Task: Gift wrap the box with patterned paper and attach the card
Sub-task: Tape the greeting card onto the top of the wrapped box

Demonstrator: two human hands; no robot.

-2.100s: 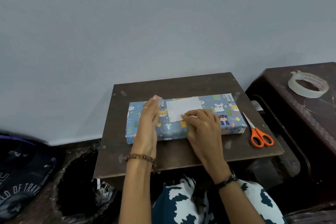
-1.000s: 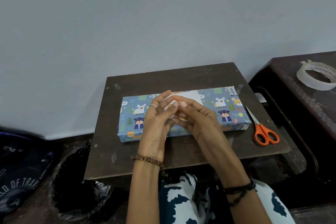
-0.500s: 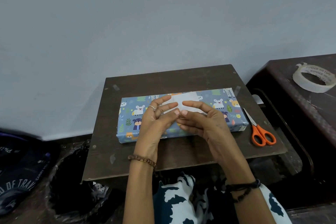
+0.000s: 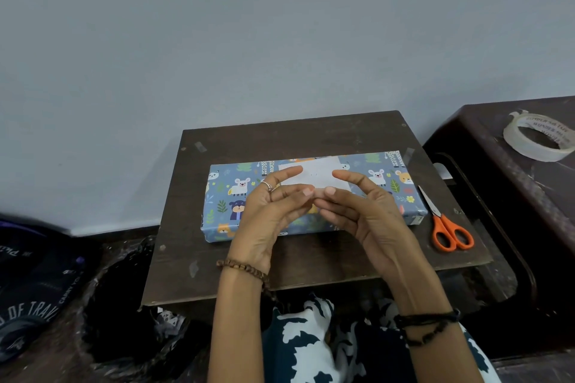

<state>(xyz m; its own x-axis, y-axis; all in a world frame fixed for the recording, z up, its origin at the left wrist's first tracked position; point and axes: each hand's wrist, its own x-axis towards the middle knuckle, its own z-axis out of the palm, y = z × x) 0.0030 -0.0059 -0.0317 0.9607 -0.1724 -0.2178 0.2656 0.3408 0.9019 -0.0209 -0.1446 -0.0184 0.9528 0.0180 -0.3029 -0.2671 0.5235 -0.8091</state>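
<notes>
Wrapped box (image 4: 311,196) lying on worktop (image 4: 311,258) with white card (image 4: 314,176) on top, left hand (image 4: 270,214) and right hand (image 4: 364,211) hovering above, fingertips meeting, whether pinching anything unclear, scissors (image 4: 448,227) lying beside box

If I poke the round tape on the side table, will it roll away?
Probably not. The tape roll lies flat on its side on the dark side table, so a poke would likely just slide it. Stood on its edge, its ring shape would probably roll. It looks thin and hollow, so likely light to lift.

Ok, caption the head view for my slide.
Both hands, left hand and right hand, meet fingertip to fingertip above the wrapped box and white card.
</notes>
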